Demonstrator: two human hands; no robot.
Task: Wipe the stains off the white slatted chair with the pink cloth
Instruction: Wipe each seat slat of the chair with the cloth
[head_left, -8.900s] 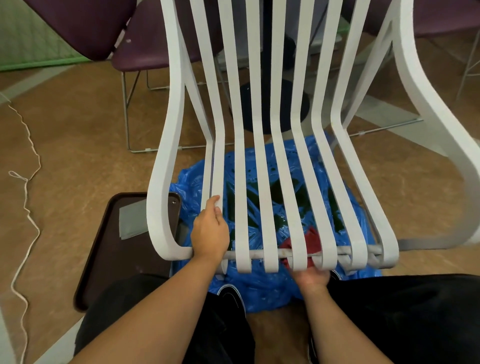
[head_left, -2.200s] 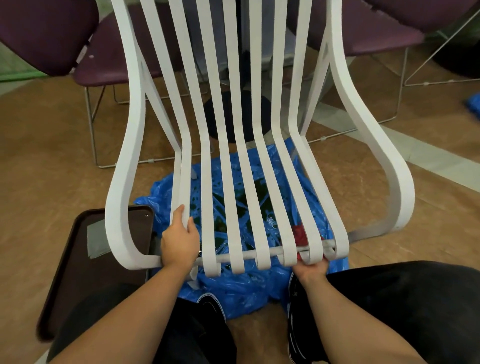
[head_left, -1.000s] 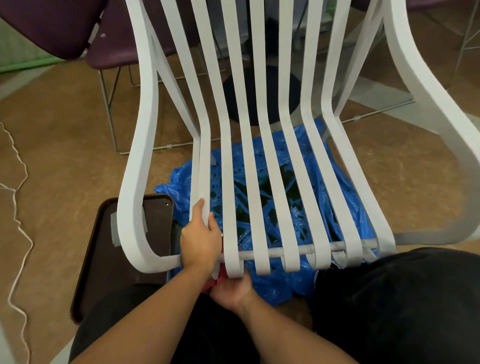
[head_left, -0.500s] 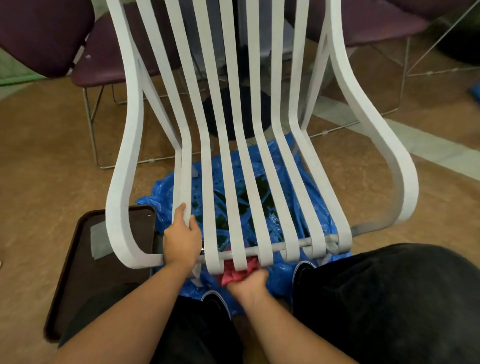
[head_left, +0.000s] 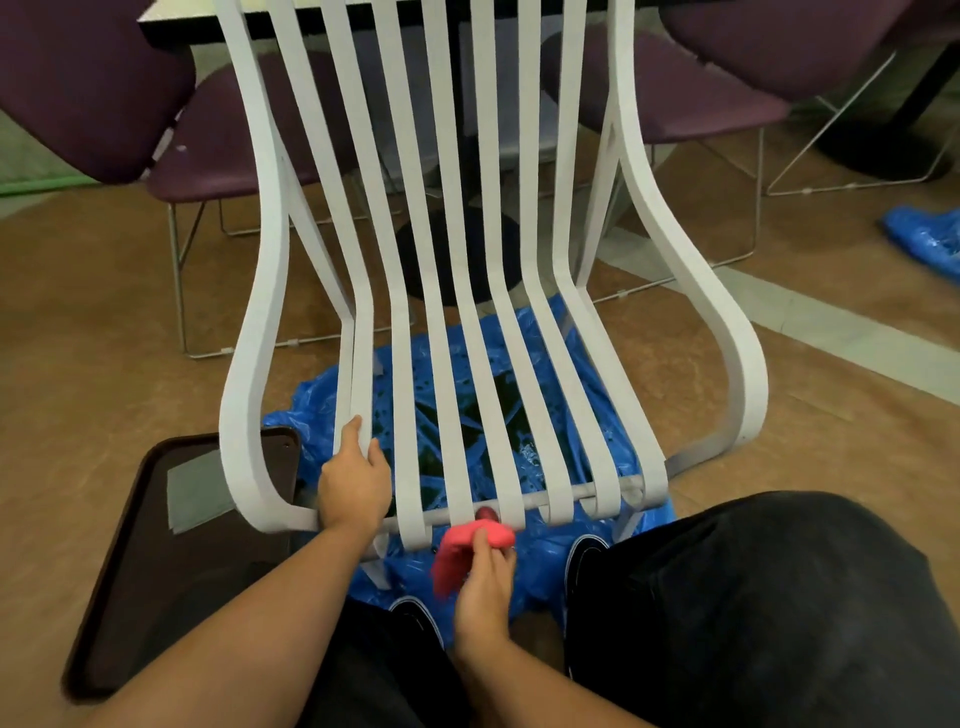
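Nearest the camera are the person's knees in black trousers (head_left: 753, 597), with a dark shoe (head_left: 586, 552) showing beside the right one. Just ahead, the right hand (head_left: 483, 587) has its fingers (head_left: 480, 545) curled around the pink cloth (head_left: 465, 548). The cloth is bunched right under the front edge of the white slatted chair (head_left: 272, 228), below the curled ends of the middle slats. Whether it touches them cannot be told.

The left hand (head_left: 353, 486) grips the leftmost slat near the front crossbar, thumb along the top and fingers wrapped over the slat's inner edge.

Under the seat lies a crumpled blue plastic sheet (head_left: 540, 558), wet and dark in the middle. To its left on the floor is a dark brown tray (head_left: 208, 571) with a grey patch (head_left: 197, 493); whether the patch bears writing cannot be told.

Beyond stand purple chairs (head_left: 93, 78) on wire legs and a black-edged desk (head_left: 176, 31). Another blue sheet (head_left: 924, 239) lies far right.
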